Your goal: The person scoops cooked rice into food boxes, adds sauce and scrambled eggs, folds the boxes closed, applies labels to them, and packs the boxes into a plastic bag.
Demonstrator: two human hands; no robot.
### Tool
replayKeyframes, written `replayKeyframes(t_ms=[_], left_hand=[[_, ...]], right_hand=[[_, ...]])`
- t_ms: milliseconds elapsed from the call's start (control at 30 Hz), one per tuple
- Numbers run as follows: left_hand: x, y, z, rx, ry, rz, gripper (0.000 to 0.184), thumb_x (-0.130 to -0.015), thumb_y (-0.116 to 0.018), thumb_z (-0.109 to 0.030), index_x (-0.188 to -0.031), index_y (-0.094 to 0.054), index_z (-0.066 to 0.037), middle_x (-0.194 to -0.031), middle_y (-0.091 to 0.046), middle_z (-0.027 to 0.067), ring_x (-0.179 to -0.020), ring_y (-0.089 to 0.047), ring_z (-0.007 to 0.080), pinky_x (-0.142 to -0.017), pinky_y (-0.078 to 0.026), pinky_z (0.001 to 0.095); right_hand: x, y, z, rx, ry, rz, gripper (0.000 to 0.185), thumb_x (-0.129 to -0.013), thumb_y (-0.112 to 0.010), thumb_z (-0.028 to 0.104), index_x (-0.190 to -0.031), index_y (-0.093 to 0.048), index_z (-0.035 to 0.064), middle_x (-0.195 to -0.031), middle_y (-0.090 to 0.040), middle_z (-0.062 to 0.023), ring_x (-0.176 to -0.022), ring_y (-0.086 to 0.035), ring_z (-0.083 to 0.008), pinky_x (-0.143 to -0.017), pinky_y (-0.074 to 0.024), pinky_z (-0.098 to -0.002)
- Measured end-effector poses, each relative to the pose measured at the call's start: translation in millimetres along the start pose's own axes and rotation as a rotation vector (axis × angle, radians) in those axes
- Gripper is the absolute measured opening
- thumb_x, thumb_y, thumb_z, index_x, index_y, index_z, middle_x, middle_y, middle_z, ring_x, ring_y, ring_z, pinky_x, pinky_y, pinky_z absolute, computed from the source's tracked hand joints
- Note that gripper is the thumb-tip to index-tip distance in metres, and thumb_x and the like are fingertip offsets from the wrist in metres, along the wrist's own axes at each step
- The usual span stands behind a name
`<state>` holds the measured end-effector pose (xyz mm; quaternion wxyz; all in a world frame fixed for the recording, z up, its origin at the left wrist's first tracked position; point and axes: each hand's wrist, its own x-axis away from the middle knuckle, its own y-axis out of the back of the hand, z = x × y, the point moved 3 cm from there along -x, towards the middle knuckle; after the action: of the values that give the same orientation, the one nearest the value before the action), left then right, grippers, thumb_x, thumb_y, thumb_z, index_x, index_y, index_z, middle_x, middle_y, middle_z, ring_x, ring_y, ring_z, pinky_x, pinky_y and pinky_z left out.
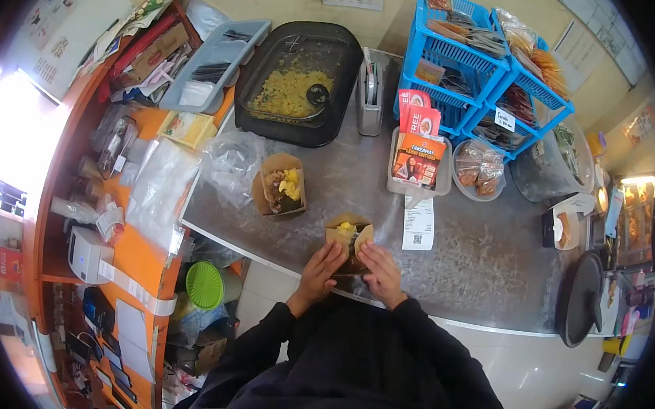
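Observation:
Near the front edge of the metal table stands a brown paper food box with its flaps up and some yellow food inside. My left hand presses on its left side, and my right hand presses on its right side; both hold the box between them. A second brown box, open, with yellow and brown food in it, sits to the upper left. Behind that is a black tray holding a clear dish of yellow food with a dark round ladle.
A receipt lies right of my hands, below a container of leaflets. Blue baskets with packets stand at the back. Plastic bags lie left. A dark round lid is at the right edge.

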<state>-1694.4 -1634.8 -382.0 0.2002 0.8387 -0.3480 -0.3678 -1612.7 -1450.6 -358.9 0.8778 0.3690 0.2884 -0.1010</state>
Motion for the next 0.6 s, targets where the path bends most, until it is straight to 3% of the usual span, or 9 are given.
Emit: replayKeyframes(t_ms=[100,200,300,400,500,600], left_hand=[[2,-5,14,-0.138,0.019,-0.017,0.036,-0.093,-0.056,-0.021,-0.124,-0.058,-0.003,-0.151,-0.031,0.0218,-0.139,-0.031,0.0398,-0.112,-0.028,0.0476],[-36,10,-3,-0.001,0.112,-0.278,0.039,-0.082,-0.063,-0.012,-0.119,-0.059,-0.002,-0.153,-0.027,0.0225,-0.14,-0.028,0.0404,-0.111,-0.03,0.0468],[-56,12,2,0.44,0.253,-0.279,0.041,-0.077,-0.065,-0.013,-0.116,-0.061,-0.001,-0.148,-0.033,0.022,-0.136,-0.031,0.0423,-0.109,-0.031,0.0483],[-49,22,-1,0.102,0.227,-0.011,0.038,-0.076,-0.067,-0.011,-0.114,-0.063,-0.004,-0.136,-0.045,0.019,-0.126,-0.04,0.0413,-0.106,-0.034,0.0477],[-32,23,-16,-0.123,0.089,-0.012,0.039,-0.077,-0.069,-0.012,-0.115,-0.063,-0.009,-0.125,-0.05,0.0147,-0.118,-0.043,0.0382,-0.103,-0.036,0.0455],[-13,20,-11,-0.207,0.147,0.06,0.038,-0.079,-0.071,-0.018,-0.116,-0.064,-0.012,-0.122,-0.053,0.012,-0.119,-0.044,0.0361,-0.102,-0.038,0.0424]], right_hand=[[-4,-13,3,-0.029,-0.171,-0.151,0.04,-0.084,-0.067,0.006,-0.122,-0.054,0.0004,-0.12,-0.059,-0.0171,-0.114,-0.055,-0.036,-0.094,-0.0455,-0.0416],[-6,-24,8,-0.137,-0.466,-0.333,0.03,-0.083,-0.059,-0.006,-0.112,-0.055,0.0013,-0.109,-0.059,-0.0178,-0.102,-0.056,-0.0352,-0.088,-0.0458,-0.0403],[-12,-25,4,-0.11,-0.462,-0.332,0.029,-0.082,-0.06,-0.007,-0.109,-0.054,0.0014,-0.105,-0.057,-0.0179,-0.099,-0.055,-0.0349,-0.087,-0.0452,-0.0385],[-22,-17,4,-0.087,-0.351,-0.274,0.03,-0.082,-0.061,-0.006,-0.111,-0.054,0.0025,-0.104,-0.056,-0.0178,-0.101,-0.054,-0.0355,-0.088,-0.0447,-0.0391],[-26,-10,-2,-0.062,-0.269,-0.168,0.029,-0.083,-0.063,-0.002,-0.11,-0.053,0.003,-0.104,-0.054,-0.0168,-0.099,-0.054,-0.0349,-0.086,-0.046,-0.0394],[-31,-2,-2,-0.088,-0.264,0.065,0.025,-0.086,-0.064,0.004,-0.107,-0.052,0.0026,-0.106,-0.051,-0.0169,-0.096,-0.056,-0.0351,-0.081,-0.0484,-0.04]])
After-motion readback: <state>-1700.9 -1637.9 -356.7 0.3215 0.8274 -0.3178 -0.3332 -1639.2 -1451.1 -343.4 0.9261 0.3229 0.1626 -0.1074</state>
